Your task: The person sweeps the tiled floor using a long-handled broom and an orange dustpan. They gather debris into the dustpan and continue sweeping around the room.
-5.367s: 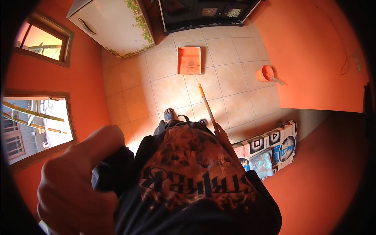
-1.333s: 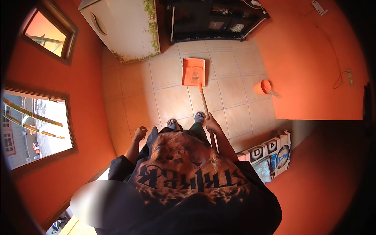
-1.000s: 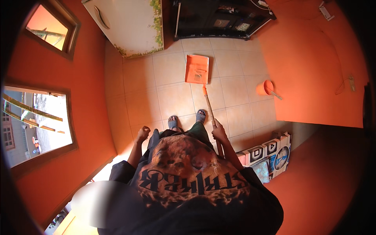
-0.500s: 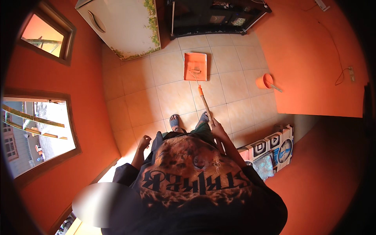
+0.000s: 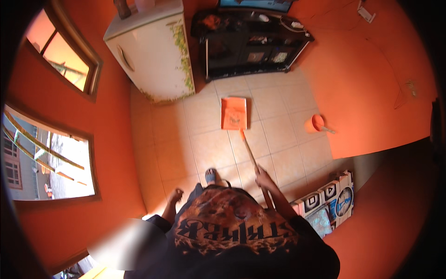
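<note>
My right hand (image 5: 265, 178) grips a long paint roller pole (image 5: 249, 152), which slants away from me. Its orange end (image 5: 242, 134) is at the near edge of an orange paint tray (image 5: 227, 108) on the floor. Inside the tray, the roller head (image 5: 234, 120) looks small and blurred. My left hand (image 5: 176, 195) hangs low beside my shirt, fingers loosely curled and apart, with nothing visible in it. One sandalled foot (image 5: 211, 176) shows ahead of me.
An orange bucket (image 5: 312, 124) with a handle sticking out stands by the right wall. A white fridge (image 5: 151, 58) and a black TV cabinet (image 5: 227, 56) line the far side. Windows (image 5: 51, 158) open on the left. A patterned cushioned item (image 5: 320, 204) lies at right.
My view has tilted up, so the room sits lower in the picture and a screen shows above the cabinet. The pole's orange end has come closer to the tray. My right hand keeps its grip.
</note>
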A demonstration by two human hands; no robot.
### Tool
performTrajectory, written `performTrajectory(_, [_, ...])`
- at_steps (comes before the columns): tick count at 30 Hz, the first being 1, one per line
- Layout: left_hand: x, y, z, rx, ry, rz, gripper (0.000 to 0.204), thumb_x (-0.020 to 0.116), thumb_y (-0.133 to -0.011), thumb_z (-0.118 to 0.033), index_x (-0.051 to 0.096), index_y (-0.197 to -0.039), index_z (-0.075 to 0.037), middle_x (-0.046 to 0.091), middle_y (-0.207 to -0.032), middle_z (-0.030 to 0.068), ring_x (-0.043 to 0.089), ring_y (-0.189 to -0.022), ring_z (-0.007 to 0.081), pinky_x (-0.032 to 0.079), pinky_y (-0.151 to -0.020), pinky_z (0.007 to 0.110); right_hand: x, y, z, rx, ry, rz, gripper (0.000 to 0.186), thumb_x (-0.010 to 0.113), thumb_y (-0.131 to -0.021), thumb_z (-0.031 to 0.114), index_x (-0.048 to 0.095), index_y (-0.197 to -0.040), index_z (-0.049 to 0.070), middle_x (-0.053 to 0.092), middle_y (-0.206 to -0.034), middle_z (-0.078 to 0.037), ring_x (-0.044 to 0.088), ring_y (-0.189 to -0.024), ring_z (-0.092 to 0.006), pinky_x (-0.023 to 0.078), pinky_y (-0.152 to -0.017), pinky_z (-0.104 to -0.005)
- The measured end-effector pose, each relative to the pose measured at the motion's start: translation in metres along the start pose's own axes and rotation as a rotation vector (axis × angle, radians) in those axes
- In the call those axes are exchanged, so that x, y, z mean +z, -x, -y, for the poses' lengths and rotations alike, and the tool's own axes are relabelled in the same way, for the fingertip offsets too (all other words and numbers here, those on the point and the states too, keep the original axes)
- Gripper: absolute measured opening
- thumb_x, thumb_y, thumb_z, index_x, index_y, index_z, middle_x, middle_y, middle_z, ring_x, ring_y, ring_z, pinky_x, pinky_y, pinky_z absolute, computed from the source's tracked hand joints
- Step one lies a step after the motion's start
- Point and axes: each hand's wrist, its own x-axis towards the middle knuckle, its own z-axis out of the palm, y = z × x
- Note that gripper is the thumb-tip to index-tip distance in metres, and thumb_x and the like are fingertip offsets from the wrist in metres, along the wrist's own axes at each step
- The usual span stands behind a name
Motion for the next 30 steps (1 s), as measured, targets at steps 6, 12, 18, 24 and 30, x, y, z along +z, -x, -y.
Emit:
performTrajectory(6, [0.015,0.017,0.032,0.101,-0.297,0.302,0.021,0.055,-0.083,-0.025,0.061,-0.089,-0.005,0.058,-0.059,0.0094,0.054,-0.042,0.0189,0.045,-0.038,0.032,-0.008,0.082,-0.022,0.002,0.047,0.088,0.054,0.044,-0.092,0.021,0.028,-0.142,0.012,0.05,-0.061,-0.006,0.05,-0.044,-0.0163,0.042,-0.038,-0.0315])
performTrajectory(12, [0.036,-0.034,-0.02,0.212,-0.139,0.199,0.024,0.056,-0.083,-0.026,0.061,-0.09,-0.004,0.059,-0.061,0.0093,0.055,-0.043,0.0191,0.046,-0.04,0.031,0.015,0.033,-0.068,-0.282,0.2,-0.104,0.032,0.038,-0.095,0.026,0.04,-0.122,0.008,0.048,-0.058,-0.006,0.048,-0.042,-0.0167,0.041,-0.036,-0.0329])
performTrajectory(18, [0.032,-0.008,-0.125,0.08,-0.172,0.052,0.027,0.054,-0.085,-0.027,0.061,-0.101,-0.006,0.06,-0.065,0.0091,0.057,-0.047,0.0171,0.046,-0.04,0.03,-0.002,-0.018,-0.003,0.043,-0.169,0.084,0.022,0.034,-0.098,0.02,0.039,-0.115,0.009,0.043,-0.053,-0.004,0.04,-0.034,-0.014,0.034,-0.03,-0.0301])
performTrajectory(24, [0.026,-0.007,-0.067,0.125,-0.258,0.109,0.028,0.056,-0.083,-0.028,0.062,-0.1,-0.006,0.061,-0.066,0.0099,0.059,-0.049,0.0199,0.05,-0.041,0.032,-0.015,-0.008,-0.026,0.077,-0.382,0.225,0.026,0.032,-0.099,0.022,0.032,-0.123,0.013,0.04,-0.053,-0.004,0.035,-0.035,-0.0113,0.03,-0.031,-0.0271])
performTrajectory(30, [0.039,0.009,-0.001,0.136,-0.318,0.25,0.028,0.056,-0.083,-0.028,0.063,-0.099,-0.007,0.061,-0.067,0.01,0.06,-0.049,0.0203,0.05,-0.042,0.032,-0.018,0.032,-0.094,-0.152,0.24,0.201,0.082,0.059,-0.069,0.002,0.018,-0.139,-0.008,0.054,-0.111,-0.026,0.058,-0.1,-0.0318,0.05,-0.08,-0.0372])
